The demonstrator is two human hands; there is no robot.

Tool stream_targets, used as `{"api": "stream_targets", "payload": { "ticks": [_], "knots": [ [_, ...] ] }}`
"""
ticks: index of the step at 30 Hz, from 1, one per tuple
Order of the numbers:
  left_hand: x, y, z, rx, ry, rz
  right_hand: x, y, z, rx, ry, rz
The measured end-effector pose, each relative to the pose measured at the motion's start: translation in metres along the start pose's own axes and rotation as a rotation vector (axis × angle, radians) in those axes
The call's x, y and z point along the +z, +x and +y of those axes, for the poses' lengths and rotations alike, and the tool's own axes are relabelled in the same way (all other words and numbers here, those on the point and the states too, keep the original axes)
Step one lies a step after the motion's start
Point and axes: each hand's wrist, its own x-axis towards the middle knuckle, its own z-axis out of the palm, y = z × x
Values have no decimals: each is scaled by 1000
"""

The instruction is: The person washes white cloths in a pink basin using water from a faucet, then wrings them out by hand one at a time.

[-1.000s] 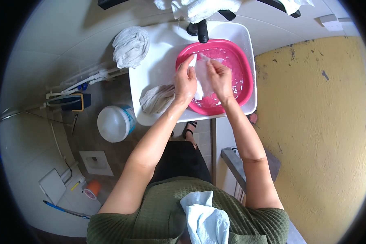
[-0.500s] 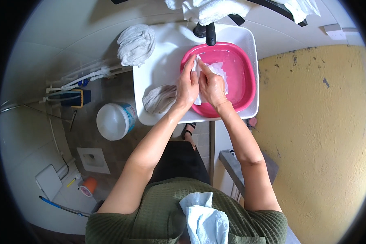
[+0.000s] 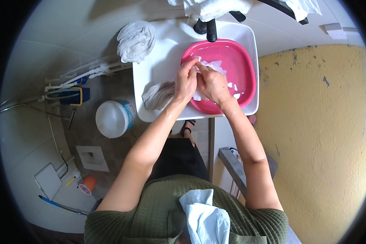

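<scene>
A pink basin [image 3: 251, 79] of water sits in the white sink [image 3: 163, 53]. Over its left half, my two hands pinch a wet white cloth [image 3: 215, 66] between them. My left hand [image 3: 185, 84] is closed on the cloth's left side, its fingertips meeting those of the other hand at the far end. My right hand [image 3: 214, 84] has its fingers bent over the cloth, pressing against the left. Part of the cloth trails in the water behind the right hand; much of the rest is hidden under my palms. Bright white patches show on the water beside my right wrist.
A bunched white towel [image 3: 136, 42] rests on the sink's far left corner, a greyish towel [image 3: 157, 96] inside its near left. A black faucet [image 3: 211, 31] overhangs the basin. White towels [image 3: 217, 8] hang above. Left of my legs stands a white bucket [image 3: 111, 119]; a yellow wall [image 3: 313, 122] is at right.
My fingers have bent more and come together at the far end of the cloth, which is now more covered. White patches have appeared on the water near my right wrist.
</scene>
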Motion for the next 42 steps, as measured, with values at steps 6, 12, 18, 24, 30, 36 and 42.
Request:
{"api": "stream_targets", "payload": {
  "ticks": [6,12,18,24,30,36,42],
  "knots": [
    [-4,5,-3,138,128,-45,-25,-17,4,178,152,14],
    [-8,3,9,57,9,-194,-37,-43,15,323,120,111],
    [-7,0,16,-13,-97,-236,-40,-58,9,331,267,252],
    [-6,2,21,67,63,-246,-31,-62,0,116,242,371],
    [-2,1,29,194,268,-183,-14,-72,-15,-131,174,315],
    [-21,4,25,185,389,-192,2,-93,-15,73,398,49],
    [-36,7,20,186,479,-201,-3,-68,37,406,424,327]
  ]
}}
